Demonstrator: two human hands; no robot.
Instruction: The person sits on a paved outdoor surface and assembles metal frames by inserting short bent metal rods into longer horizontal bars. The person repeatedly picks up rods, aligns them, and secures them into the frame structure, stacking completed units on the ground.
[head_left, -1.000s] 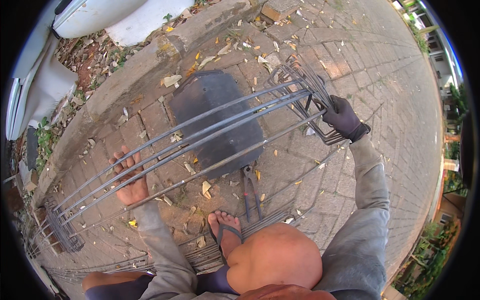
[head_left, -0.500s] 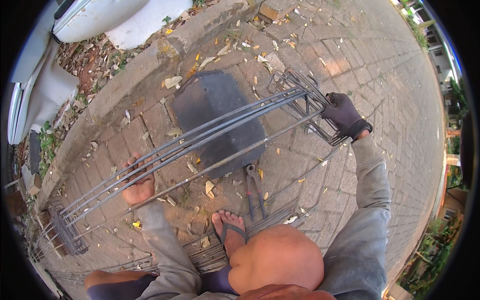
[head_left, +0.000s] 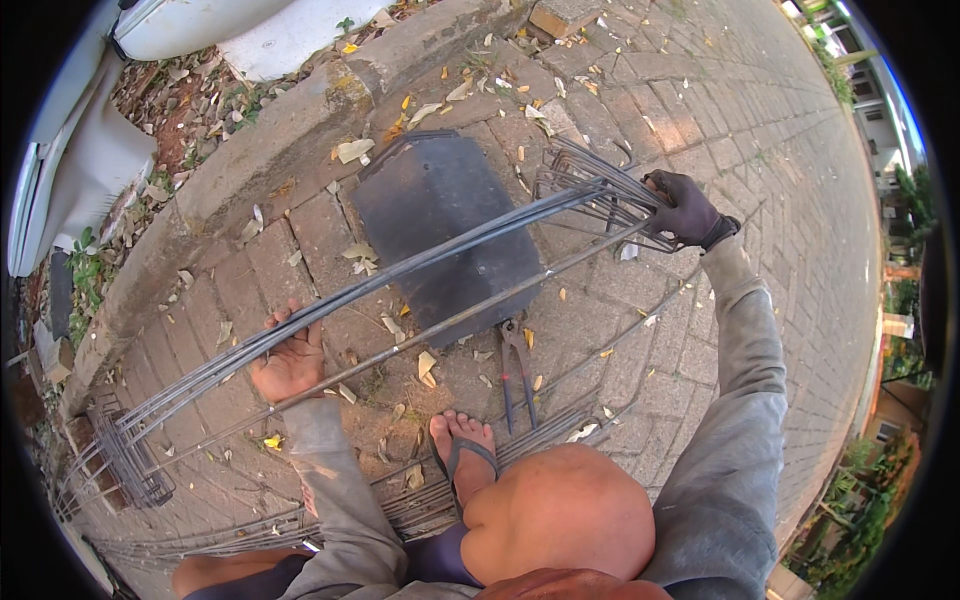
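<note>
Several long steel rods (head_left: 430, 257) run slantwise from lower left to upper right, bunched close together. One more rod (head_left: 440, 328) lies apart, nearer to me. My bare left hand (head_left: 288, 365) is palm up beneath the bunched rods, its fingers curled up against them. A black glove covers my right hand (head_left: 690, 212), closed around the edge of a cluster of rectangular steel stirrups (head_left: 600, 195) at the rods' upper right end. Another cluster of stirrups (head_left: 135, 462) surrounds the rods at the lower left end.
A dark sheet (head_left: 450, 220) lies on the paving under the rods, with red-marked pincers (head_left: 517, 370) at its near edge. More thin rods (head_left: 420, 505) lie by my sandalled foot (head_left: 465, 450). A concrete kerb (head_left: 240, 160) runs along the left; a brick (head_left: 562, 17) sits beyond.
The rods, spread apart earlier, are now gathered close together over my left hand. My right hand and the stirrups have moved slightly, and the stirrups have tilted.
</note>
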